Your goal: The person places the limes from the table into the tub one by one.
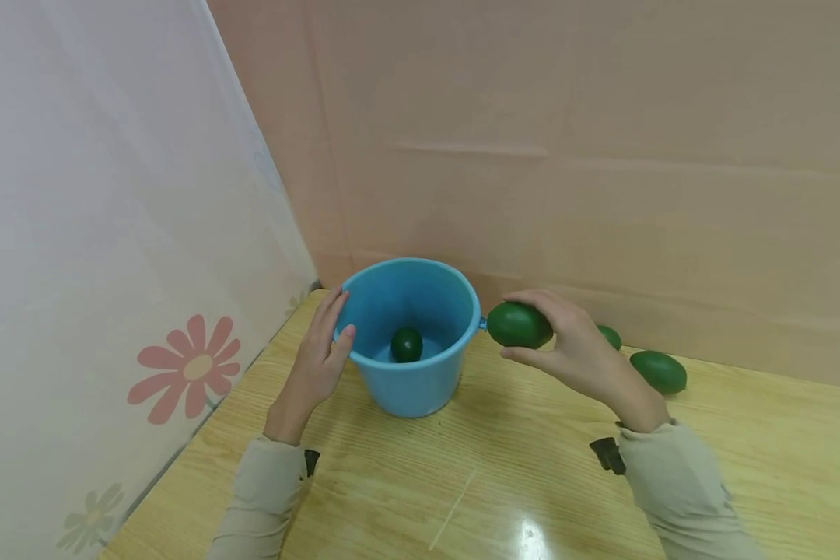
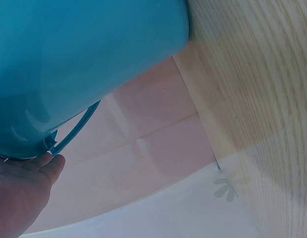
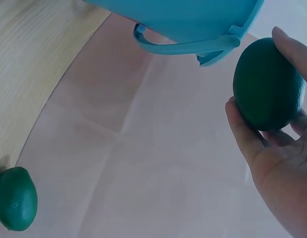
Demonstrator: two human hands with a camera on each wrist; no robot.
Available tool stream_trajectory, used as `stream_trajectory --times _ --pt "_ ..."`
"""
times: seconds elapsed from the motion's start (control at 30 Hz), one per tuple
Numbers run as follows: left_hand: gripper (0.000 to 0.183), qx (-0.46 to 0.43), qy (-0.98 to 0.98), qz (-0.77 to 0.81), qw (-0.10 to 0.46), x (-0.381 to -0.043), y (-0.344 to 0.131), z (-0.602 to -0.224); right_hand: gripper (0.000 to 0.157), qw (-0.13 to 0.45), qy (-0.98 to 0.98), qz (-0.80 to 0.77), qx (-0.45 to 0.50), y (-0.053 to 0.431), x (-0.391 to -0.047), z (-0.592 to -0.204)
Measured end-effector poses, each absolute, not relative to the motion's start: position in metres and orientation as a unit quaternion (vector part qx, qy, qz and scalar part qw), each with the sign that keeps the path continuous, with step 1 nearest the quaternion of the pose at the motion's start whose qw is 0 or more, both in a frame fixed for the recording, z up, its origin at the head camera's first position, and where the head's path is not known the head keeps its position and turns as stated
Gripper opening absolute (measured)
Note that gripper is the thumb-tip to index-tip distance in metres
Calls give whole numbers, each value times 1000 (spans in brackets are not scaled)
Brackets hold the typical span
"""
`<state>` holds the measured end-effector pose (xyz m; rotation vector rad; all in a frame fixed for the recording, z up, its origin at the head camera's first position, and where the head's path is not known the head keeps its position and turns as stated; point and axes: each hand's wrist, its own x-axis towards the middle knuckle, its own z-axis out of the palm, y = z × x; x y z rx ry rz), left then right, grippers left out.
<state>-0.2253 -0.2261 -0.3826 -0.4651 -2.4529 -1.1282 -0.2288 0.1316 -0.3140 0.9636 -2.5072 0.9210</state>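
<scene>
A light blue plastic bucket (image 1: pixel 413 389) stands upright on the table, and a dark green fruit (image 1: pixel 407 344) lies at its bottom. On the bucket's left rim, my left hand (image 1: pixel 322 350) holds with its fingertips and thumb over the edge; the left wrist view shows the hand (image 2: pixel 25 188) by the handle joint. My right hand (image 1: pixel 577 338) grips a smooth green oval fruit (image 1: pixel 518 325) between thumb and fingers, just right of the rim. In the right wrist view this fruit (image 3: pixel 268 84) is raised beside the bucket (image 3: pixel 188 17).
Two more green fruits lie on the wooden table (image 1: pixel 532 451) by the back wall: one fruit (image 1: pixel 659 372) right of my right wrist, another fruit (image 1: pixel 609 337) partly behind the hand. A flowered sheet (image 1: pixel 112 233) hangs at the left; a pinkish-tan sheet (image 1: pixel 567 155) stands behind.
</scene>
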Motion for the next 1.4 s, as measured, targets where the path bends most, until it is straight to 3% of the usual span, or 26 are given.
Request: stream_trajectory --times 0.37,1.4 --pt "57 -162 -879 -402 200 -224 -227 -382 66 161 -861 331 352 119 -232 -312" --pt "56 -163 -878 -404 196 -225 -226 -383 68 72 -853 390 338 95 -240 -306"
